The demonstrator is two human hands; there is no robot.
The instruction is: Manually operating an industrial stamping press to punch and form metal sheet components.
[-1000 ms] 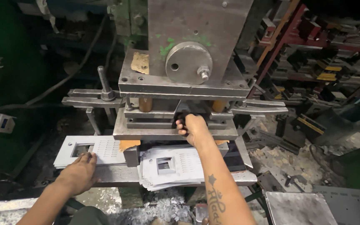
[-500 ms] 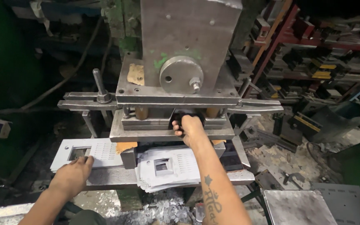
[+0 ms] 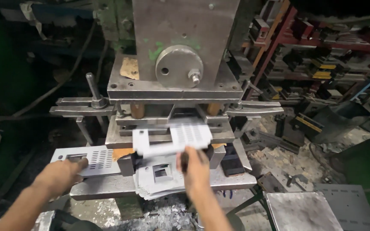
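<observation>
A thin perforated metal plate (image 3: 174, 139), blurred in the frame, is held at its near edge by the right hand (image 3: 197, 169), fingers clamped on it, just in front of the die of a grey mechanical press (image 3: 180, 55). Light, stiff and sharp-edged by the look of it, the plate seems best gripped at a plain margin. The left hand (image 3: 61, 173) rests, fingers together, on a second perforated plate (image 3: 95, 159) lying on the steel press bed (image 3: 232, 179). A stack of punched plates (image 3: 159, 182) sits below. Racks of tooling (image 3: 322, 64) crowd the dim workshop.
</observation>
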